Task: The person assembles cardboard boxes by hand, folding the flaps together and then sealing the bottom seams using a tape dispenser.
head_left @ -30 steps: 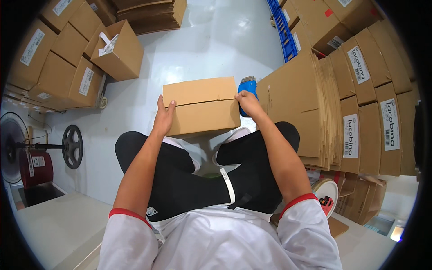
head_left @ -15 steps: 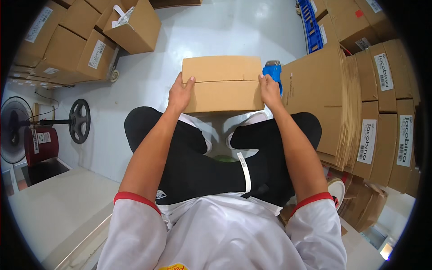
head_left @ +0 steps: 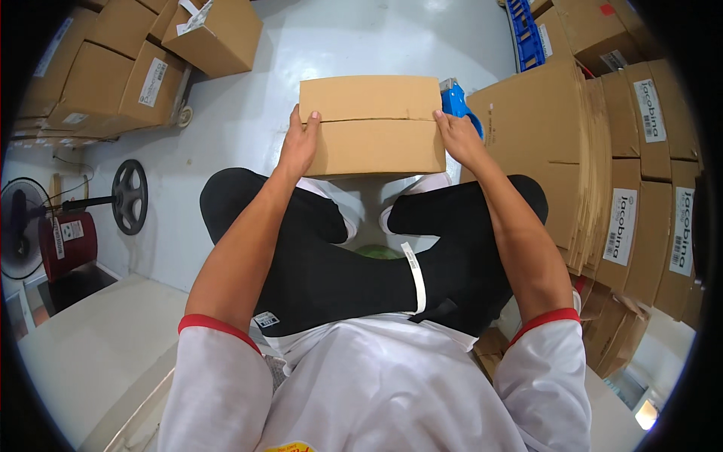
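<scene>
A brown cardboard box (head_left: 375, 146) is between my two hands in front of my knees, its top flaps meeting along a seam that runs left to right. My left hand (head_left: 300, 143) grips its left side, thumb on the top edge. On the opposite side, my right hand (head_left: 460, 138) grips the box the same way, thumb at the right end of the seam. Just beyond the right hand is a blue tape dispenser (head_left: 455, 99), partly hidden by that hand. What the box contains is hidden.
Flattened cardboard sheets (head_left: 527, 143) lean at the right beside stacked labelled cartons (head_left: 621, 226). More cartons (head_left: 94, 83) sit on a wheeled base at the left, near a tall carton (head_left: 218, 45). A fan (head_left: 26, 226) and a black handwheel-like base (head_left: 130, 197) are at far left.
The box and both hands have shifted slightly farther from my body in the picture, and the box looks a little larger. Both hands keep their hold. The surroundings shift slightly too.
</scene>
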A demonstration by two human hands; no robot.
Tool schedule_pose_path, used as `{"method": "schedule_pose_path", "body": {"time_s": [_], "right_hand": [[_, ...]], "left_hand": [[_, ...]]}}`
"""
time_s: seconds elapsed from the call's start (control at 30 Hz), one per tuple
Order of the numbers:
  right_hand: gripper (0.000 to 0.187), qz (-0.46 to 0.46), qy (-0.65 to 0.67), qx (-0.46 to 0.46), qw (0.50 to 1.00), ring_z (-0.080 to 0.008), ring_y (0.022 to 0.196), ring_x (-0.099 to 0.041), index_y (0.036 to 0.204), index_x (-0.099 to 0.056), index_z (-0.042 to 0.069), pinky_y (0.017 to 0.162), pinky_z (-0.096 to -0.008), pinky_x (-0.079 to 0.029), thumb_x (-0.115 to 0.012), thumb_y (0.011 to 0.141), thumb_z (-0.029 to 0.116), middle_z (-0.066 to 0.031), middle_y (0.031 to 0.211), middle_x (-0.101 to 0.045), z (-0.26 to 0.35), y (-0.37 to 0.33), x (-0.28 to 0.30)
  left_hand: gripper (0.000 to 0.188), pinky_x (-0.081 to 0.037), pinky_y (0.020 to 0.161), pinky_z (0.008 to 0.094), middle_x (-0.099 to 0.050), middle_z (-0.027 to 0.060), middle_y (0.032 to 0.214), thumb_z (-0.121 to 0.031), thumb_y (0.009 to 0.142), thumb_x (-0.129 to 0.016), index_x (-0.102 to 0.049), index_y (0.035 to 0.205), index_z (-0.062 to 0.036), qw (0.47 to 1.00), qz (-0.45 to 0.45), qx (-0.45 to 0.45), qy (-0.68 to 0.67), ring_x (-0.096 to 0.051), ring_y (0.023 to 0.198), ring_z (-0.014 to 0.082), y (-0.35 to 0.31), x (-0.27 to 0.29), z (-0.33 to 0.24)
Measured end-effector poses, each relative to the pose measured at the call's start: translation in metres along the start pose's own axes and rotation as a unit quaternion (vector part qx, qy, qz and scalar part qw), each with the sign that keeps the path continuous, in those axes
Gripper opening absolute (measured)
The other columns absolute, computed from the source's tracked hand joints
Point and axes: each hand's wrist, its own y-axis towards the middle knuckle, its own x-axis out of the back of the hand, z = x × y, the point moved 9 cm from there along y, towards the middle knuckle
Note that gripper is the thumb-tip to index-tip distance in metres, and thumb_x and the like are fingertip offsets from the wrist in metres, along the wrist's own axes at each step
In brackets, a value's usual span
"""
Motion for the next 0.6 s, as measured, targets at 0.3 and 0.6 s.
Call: {"method": "schedule_pose_path", "body": {"time_s": [0.3, 0.6], "right_hand": [[0.062, 0.000, -0.054, -0.073, 0.996, -0.0511, 0.117, -0.056, 0.122, -0.070, 0.008, 0.102, -0.0567, -0.045, -0.028, 0.107, 0.050, -0.0375, 0.121, -0.060, 0.013, -0.013, 0.002], [0.057, -0.072, -0.062, -0.085, 0.992, -0.0521, 0.103, -0.062, 0.122, -0.070, 0.008, 0.095, -0.0568, -0.049, -0.035, 0.107, 0.049, -0.0384, 0.117, -0.056, 0.023, -0.019, 0.011]], "left_hand": [[0.074, -0.041, 0.110, 0.0422, -0.050, 0.0334, 0.144, -0.045, 0.107, -0.042, -0.019, 0.156, 0.0054, 0.997, -0.010, -0.002, 0.078, -0.053, 0.130, 0.0463, -0.002, 0.005, 0.000], [0.074, -0.017, 0.120, 0.0645, -0.025, 0.0220, 0.164, -0.048, 0.105, -0.041, -0.023, 0.159, 0.0004, 0.854, -0.120, -0.199, 0.465, -0.025, 0.152, 0.0364, -0.034, -0.026, -0.076]]}}
